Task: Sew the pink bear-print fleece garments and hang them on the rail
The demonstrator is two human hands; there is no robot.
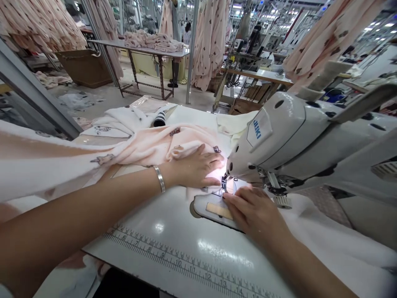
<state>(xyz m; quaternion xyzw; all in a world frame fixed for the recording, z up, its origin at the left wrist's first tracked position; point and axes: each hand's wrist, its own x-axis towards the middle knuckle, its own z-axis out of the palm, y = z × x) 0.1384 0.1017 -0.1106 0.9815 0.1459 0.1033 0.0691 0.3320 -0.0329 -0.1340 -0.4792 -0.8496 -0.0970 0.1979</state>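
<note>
A pale pink fleece fabric (155, 142) with small dark printed figures lies bunched on the sewing machine table. My left hand (198, 167) rests flat on it, fingers spread, just left of the lit presser foot (223, 184). Close by on the right side of the foot is my right hand (252, 205), its fingers bent and pressed together at the fabric's edge by the needle plate; its thumb is mostly hidden. The white sewing machine (273, 128) leans in above that hand. Its light washes out the fabric around the needle.
A printed ruler (176, 263) runs along the table's front edge. A black-and-white striped roll (159, 118) stands behind the fabric. Farther back are a side table (114, 42) with piled garments, a brown bin (83, 68), a metal post (190, 54) and hanging pink garments (209, 41).
</note>
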